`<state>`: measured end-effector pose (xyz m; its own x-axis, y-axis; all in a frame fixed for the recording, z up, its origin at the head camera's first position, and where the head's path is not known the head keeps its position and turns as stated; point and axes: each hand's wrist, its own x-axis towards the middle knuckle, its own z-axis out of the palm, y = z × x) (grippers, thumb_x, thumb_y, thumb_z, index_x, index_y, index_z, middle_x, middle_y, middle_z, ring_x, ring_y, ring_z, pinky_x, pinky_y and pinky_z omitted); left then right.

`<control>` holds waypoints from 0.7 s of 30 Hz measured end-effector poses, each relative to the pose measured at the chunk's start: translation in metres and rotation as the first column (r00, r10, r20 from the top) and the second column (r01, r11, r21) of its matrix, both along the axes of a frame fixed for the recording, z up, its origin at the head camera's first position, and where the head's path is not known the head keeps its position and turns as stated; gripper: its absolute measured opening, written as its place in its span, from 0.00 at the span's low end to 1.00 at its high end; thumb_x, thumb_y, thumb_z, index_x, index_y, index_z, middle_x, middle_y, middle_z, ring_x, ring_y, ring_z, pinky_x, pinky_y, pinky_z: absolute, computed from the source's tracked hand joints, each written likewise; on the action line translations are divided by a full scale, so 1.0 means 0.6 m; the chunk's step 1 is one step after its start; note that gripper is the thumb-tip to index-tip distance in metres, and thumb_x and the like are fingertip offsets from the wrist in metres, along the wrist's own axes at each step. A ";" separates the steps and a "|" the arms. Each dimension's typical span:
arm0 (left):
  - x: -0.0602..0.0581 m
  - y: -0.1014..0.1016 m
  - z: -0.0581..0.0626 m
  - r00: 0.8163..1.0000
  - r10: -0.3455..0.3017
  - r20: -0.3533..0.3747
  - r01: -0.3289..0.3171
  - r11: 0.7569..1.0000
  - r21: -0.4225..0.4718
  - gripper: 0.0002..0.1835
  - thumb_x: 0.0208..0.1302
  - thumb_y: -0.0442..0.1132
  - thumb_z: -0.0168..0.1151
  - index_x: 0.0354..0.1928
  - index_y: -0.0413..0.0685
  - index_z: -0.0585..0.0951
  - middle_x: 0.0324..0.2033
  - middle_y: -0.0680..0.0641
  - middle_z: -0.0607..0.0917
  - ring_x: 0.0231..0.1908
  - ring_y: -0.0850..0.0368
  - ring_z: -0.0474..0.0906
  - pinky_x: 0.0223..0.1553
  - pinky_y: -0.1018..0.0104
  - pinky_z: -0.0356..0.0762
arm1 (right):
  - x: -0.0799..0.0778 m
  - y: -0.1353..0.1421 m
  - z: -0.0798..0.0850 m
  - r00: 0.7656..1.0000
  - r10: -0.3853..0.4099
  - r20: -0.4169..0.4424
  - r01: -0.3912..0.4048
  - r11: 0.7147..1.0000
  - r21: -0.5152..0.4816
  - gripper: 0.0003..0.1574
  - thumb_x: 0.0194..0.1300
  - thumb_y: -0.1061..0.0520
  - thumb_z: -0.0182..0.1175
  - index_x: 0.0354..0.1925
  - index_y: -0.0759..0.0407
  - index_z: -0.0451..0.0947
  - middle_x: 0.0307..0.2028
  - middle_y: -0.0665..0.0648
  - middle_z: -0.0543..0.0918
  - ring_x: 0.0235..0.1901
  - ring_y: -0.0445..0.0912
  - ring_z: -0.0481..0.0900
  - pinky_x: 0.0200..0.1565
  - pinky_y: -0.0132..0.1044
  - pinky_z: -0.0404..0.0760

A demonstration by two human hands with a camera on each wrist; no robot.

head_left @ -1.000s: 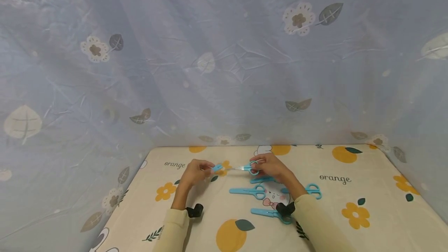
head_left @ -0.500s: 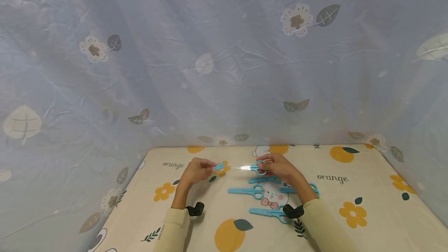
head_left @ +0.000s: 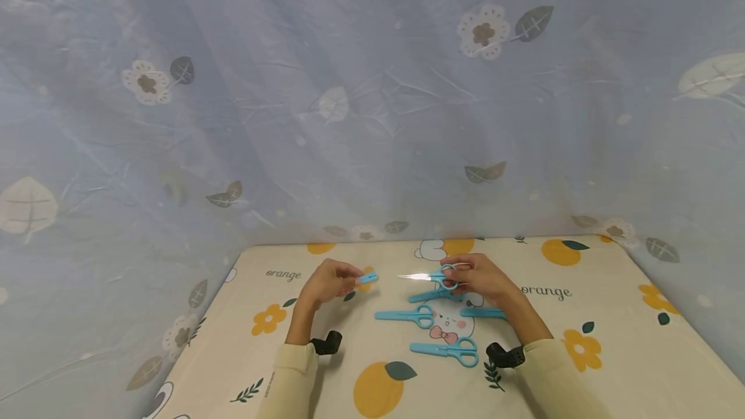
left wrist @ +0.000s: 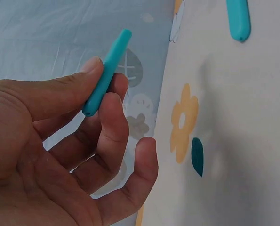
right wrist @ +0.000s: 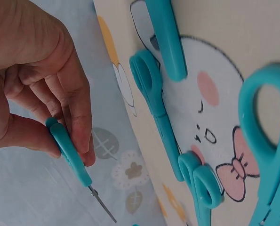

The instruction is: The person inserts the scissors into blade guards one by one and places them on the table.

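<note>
My left hand (head_left: 326,282) pinches a small blue blade cover (left wrist: 108,73) between thumb and fingers, raised over the cloth. The ring and little fingers curl loosely apart from it. To its right, my right hand (head_left: 484,277) grips a pair of blue-handled scissors (right wrist: 71,150) by the finger loops. Their bare metal blades (head_left: 414,277) point left toward the cover, with a gap between. Beneath and in front of the right hand lie several more blue scissors (head_left: 443,349) with covers on, blades pointing left; the right forearm hides part of one pair (head_left: 482,312).
A cream tablecloth (head_left: 465,399) printed with oranges, flowers and a rabbit face covers the table. Grey-blue patterned sheeting (head_left: 372,147) hangs behind it and along both sides. Black wrist cameras (head_left: 329,344) are strapped to both wrists.
The right hand has moved right with the scissors, widening the gap between blade tips and cover. The left hand stays nearly in place. The view has shifted slightly.
</note>
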<state>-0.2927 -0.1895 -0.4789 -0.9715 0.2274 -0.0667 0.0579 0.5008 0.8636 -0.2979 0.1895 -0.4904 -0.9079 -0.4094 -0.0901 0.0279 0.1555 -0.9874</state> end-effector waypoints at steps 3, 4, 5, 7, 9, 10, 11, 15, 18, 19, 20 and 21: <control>0.000 0.003 0.001 1.000 -0.003 0.008 0.003 1.000 0.012 0.09 0.72 0.34 0.70 0.51 0.42 0.91 0.42 0.36 0.93 0.28 0.53 0.80 0.35 0.58 0.81 | 0.004 0.010 0.000 1.000 -0.005 0.002 0.005 1.000 0.008 0.32 0.79 0.59 0.63 0.72 0.74 0.70 0.45 0.55 0.91 0.45 0.46 0.90 0.53 0.46 0.90; -0.001 0.004 0.001 1.000 -0.004 0.009 0.003 1.000 0.018 0.10 0.72 0.35 0.70 0.51 0.41 0.91 0.42 0.35 0.92 0.28 0.54 0.79 0.36 0.58 0.82 | 0.006 0.013 0.000 1.000 -0.007 0.001 0.007 1.000 0.011 0.32 0.79 0.59 0.63 0.72 0.74 0.70 0.46 0.55 0.91 0.46 0.47 0.90 0.53 0.47 0.90; 0.000 0.006 0.002 1.000 -0.006 0.006 0.006 1.000 0.024 0.10 0.72 0.35 0.70 0.51 0.41 0.91 0.42 0.34 0.92 0.27 0.54 0.79 0.35 0.58 0.81 | 0.009 0.015 0.000 1.000 -0.009 0.001 0.009 1.000 0.014 0.32 0.79 0.58 0.63 0.72 0.74 0.70 0.46 0.56 0.91 0.46 0.47 0.90 0.54 0.46 0.90; 0.000 0.009 0.002 1.000 -0.012 0.002 0.012 0.999 0.032 0.10 0.72 0.35 0.70 0.52 0.40 0.91 0.42 0.33 0.92 0.26 0.55 0.77 0.34 0.58 0.80 | 0.014 0.020 0.000 1.000 -0.022 0.007 0.022 1.000 0.023 0.32 0.79 0.57 0.63 0.72 0.73 0.70 0.47 0.56 0.91 0.48 0.49 0.90 0.54 0.45 0.89; 0.001 0.013 0.003 1.000 -0.019 -0.009 0.020 0.999 0.034 0.11 0.72 0.35 0.71 0.52 0.40 0.91 0.43 0.33 0.92 0.26 0.55 0.79 0.33 0.60 0.80 | 0.019 0.024 0.001 1.000 -0.027 0.004 0.027 0.999 0.023 0.33 0.79 0.56 0.63 0.72 0.73 0.70 0.48 0.58 0.91 0.49 0.50 0.90 0.54 0.44 0.89; 0.001 0.015 0.004 1.000 -0.023 -0.013 0.023 0.999 0.036 0.11 0.71 0.35 0.71 0.52 0.40 0.91 0.43 0.34 0.92 0.27 0.55 0.79 0.33 0.61 0.80 | 0.022 0.025 0.002 1.000 -0.029 0.001 0.029 0.999 0.022 0.33 0.79 0.56 0.63 0.72 0.73 0.70 0.48 0.58 0.91 0.49 0.51 0.90 0.54 0.43 0.89; 0.001 0.017 0.006 0.999 -0.028 -0.018 0.028 0.999 0.036 0.11 0.71 0.35 0.71 0.52 0.41 0.91 0.42 0.35 0.93 0.27 0.54 0.80 0.33 0.61 0.80 | 0.024 0.027 0.003 0.999 -0.033 -0.001 0.033 0.999 0.020 0.33 0.79 0.56 0.63 0.72 0.72 0.70 0.49 0.59 0.91 0.50 0.51 0.90 0.54 0.42 0.89; 0.003 0.025 0.012 0.999 -0.032 -0.034 0.033 0.999 0.034 0.11 0.71 0.34 0.71 0.52 0.43 0.92 0.41 0.39 0.94 0.30 0.51 0.83 0.34 0.59 0.82 | 0.033 0.032 0.008 0.999 -0.054 -0.005 0.054 0.998 0.020 0.33 0.79 0.55 0.64 0.73 0.72 0.71 0.50 0.60 0.91 0.49 0.50 0.89 0.54 0.42 0.89; 0.004 0.027 0.014 0.999 -0.034 -0.036 0.035 0.999 0.035 0.11 0.70 0.35 0.71 0.51 0.43 0.92 0.39 0.40 0.94 0.30 0.48 0.82 0.34 0.58 0.81 | 0.038 0.036 0.011 0.997 -0.072 -0.001 0.072 0.997 0.029 0.33 0.80 0.54 0.63 0.73 0.70 0.71 0.50 0.60 0.90 0.49 0.49 0.89 0.55 0.42 0.89; 0.004 0.029 0.014 0.999 -0.034 -0.037 0.036 0.999 0.032 0.11 0.70 0.35 0.71 0.51 0.43 0.92 0.39 0.41 0.94 0.32 0.46 0.84 0.34 0.57 0.82 | 0.039 0.038 0.012 0.997 -0.078 0.002 0.078 0.997 0.029 0.32 0.80 0.54 0.63 0.73 0.70 0.72 0.50 0.60 0.90 0.48 0.49 0.89 0.54 0.41 0.89; 0.003 0.030 0.014 0.999 -0.036 -0.035 0.037 0.999 0.032 0.11 0.70 0.35 0.72 0.51 0.43 0.92 0.39 0.42 0.94 0.33 0.45 0.85 0.35 0.58 0.82 | 0.040 0.040 0.012 0.997 -0.079 0.003 0.079 0.996 0.027 0.33 0.80 0.54 0.63 0.73 0.70 0.72 0.50 0.60 0.90 0.48 0.49 0.89 0.54 0.41 0.89; 0.003 0.031 0.014 0.999 -0.038 -0.032 0.039 0.999 0.034 0.11 0.70 0.36 0.72 0.51 0.43 0.92 0.39 0.43 0.94 0.34 0.44 0.86 0.35 0.58 0.82 | 0.041 0.041 0.013 0.997 -0.082 0.003 0.082 0.996 0.026 0.32 0.80 0.53 0.63 0.73 0.69 0.72 0.49 0.61 0.90 0.48 0.49 0.89 0.54 0.41 0.89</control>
